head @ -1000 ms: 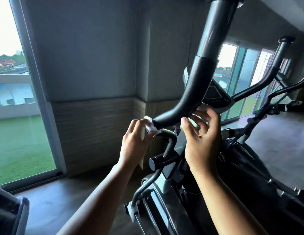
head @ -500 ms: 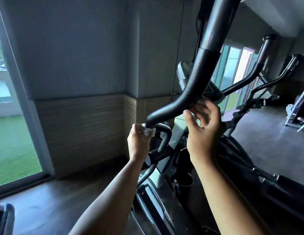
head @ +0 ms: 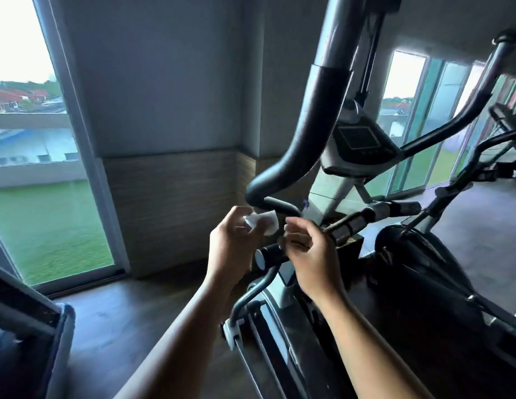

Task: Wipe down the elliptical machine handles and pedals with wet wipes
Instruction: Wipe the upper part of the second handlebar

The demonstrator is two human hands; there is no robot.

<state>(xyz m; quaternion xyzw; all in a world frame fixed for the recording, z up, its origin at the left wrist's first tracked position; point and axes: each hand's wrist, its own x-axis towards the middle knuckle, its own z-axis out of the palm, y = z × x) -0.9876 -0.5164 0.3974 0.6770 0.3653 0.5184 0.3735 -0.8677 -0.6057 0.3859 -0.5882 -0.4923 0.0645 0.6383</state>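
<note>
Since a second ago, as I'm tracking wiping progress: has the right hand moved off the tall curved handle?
Yes. The right hand dropped off the curved handle and now sits below its bend, beside the wet wipe.

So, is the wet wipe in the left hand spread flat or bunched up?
Bunched up: the wet wipe is a small crumpled wad pinched by the left hand.

I see a tall window [head: 29,139] at left with bright daylight and green lawn [head: 49,226], a grey wall [head: 164,82] over wood-look panelling [head: 170,203], a dark floor [head: 121,312], and glass panes [head: 409,110] far right.
</note>
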